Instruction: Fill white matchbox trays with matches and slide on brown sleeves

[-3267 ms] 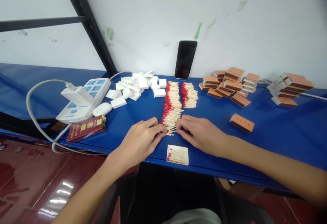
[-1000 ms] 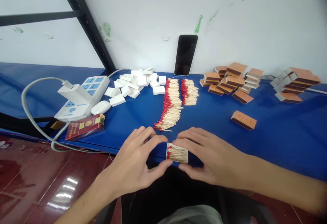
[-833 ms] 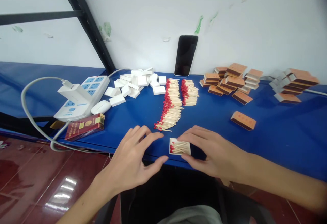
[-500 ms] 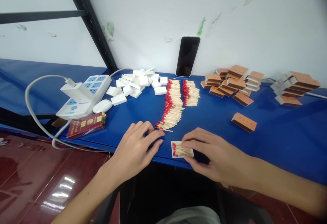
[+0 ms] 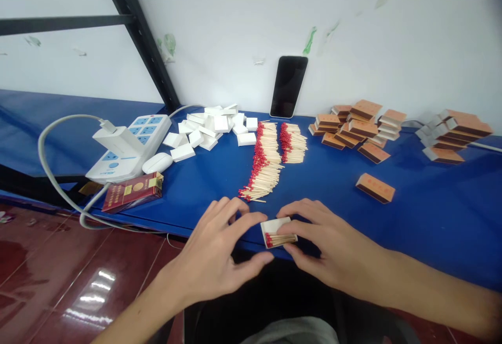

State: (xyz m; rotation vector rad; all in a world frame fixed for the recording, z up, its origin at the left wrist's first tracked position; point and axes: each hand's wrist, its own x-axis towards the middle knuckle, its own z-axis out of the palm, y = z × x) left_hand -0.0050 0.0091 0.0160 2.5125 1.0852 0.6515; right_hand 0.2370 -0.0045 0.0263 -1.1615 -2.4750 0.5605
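A white matchbox tray (image 5: 274, 225) sits at the table's front edge, with red-headed matches (image 5: 279, 239) lined up along its near side. My right hand (image 5: 325, 237) grips the tray's right end, its index finger reaching over the inside. Just left of the tray is my left hand (image 5: 223, 247), thumb and index finger spread around the tray's left end. The index fingertip is at or very near the tray's corner; whether it touches I cannot tell. Beyond the hands lie a long pile of loose matches (image 5: 264, 163) and a shorter pile (image 5: 293, 144).
White empty-looking trays (image 5: 214, 124) lie heaped at the back left; orange matchbox sleeves (image 5: 353, 124) and stacked matchboxes (image 5: 455, 132) stand at the right. One orange matchbox (image 5: 375, 188) lies alone. A phone (image 5: 289, 87) leans on the wall. A power strip (image 5: 133, 145) and red packet (image 5: 133, 192) are left.
My left hand has shifted right toward the tray and spread its thumb and index finger. The matches in the tray, crossed before, now lie along its near side, and the tray is slightly turned.
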